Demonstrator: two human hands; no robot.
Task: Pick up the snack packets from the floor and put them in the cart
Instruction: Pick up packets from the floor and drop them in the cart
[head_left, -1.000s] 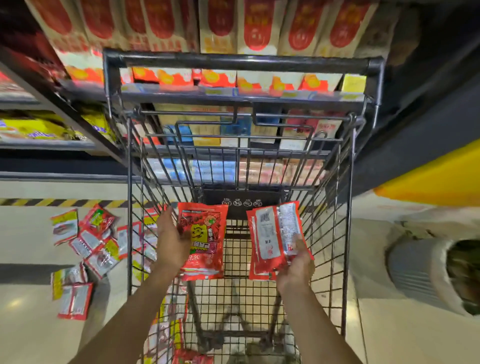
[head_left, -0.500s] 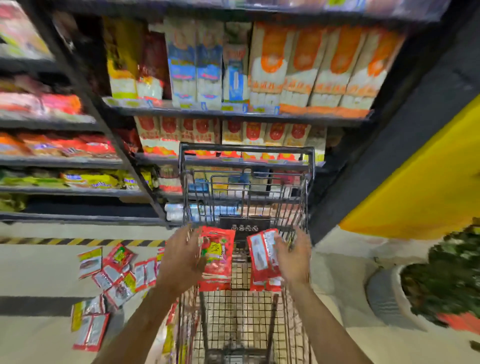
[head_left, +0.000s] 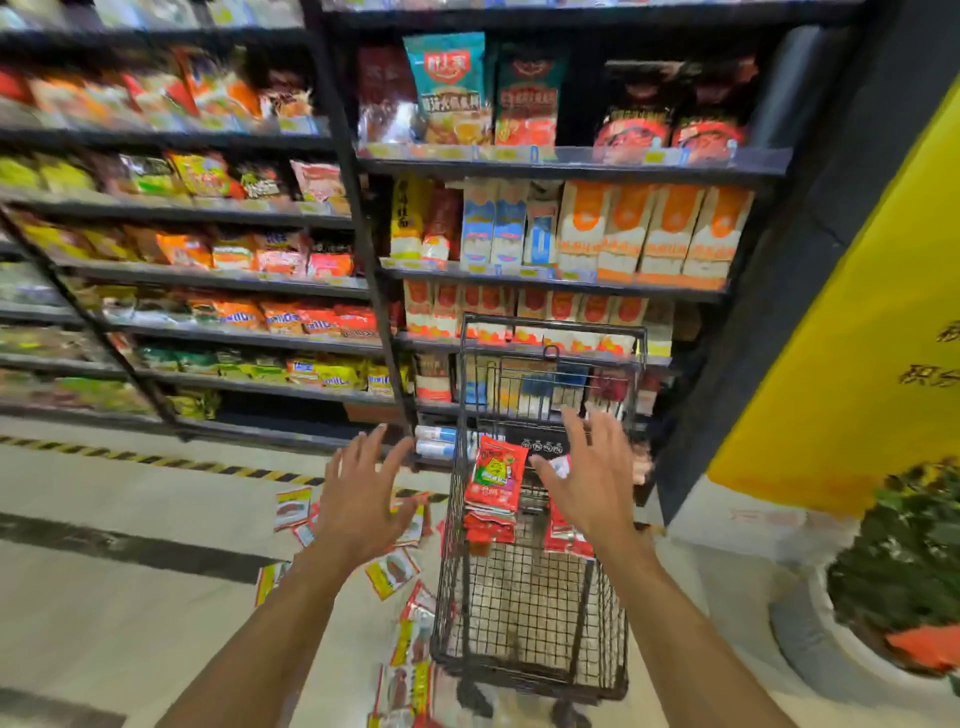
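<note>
A black wire shopping cart (head_left: 535, 618) stands in front of me. Red snack packets (head_left: 494, 486) lean inside it against its far end, and a second red bunch (head_left: 563, 535) lies partly hidden behind my right hand. My left hand (head_left: 361, 499) hovers left of the cart with fingers spread and nothing in it. My right hand (head_left: 592, 480) is raised over the cart, fingers spread and empty. Several more packets (head_left: 392, 571) lie scattered on the floor left of the cart, some hidden behind my left arm.
Stocked shelves (head_left: 561, 280) rise right behind the cart and run off to the left. A yellow wall panel (head_left: 852, 364) and a potted plant (head_left: 904, 587) stand to the right. A striped hazard line (head_left: 156, 460) marks the pale floor.
Both hands have let go of their red packets, which now rest inside the cart. The hands have opened and lifted, and my view has pulled back and up from the cart.
</note>
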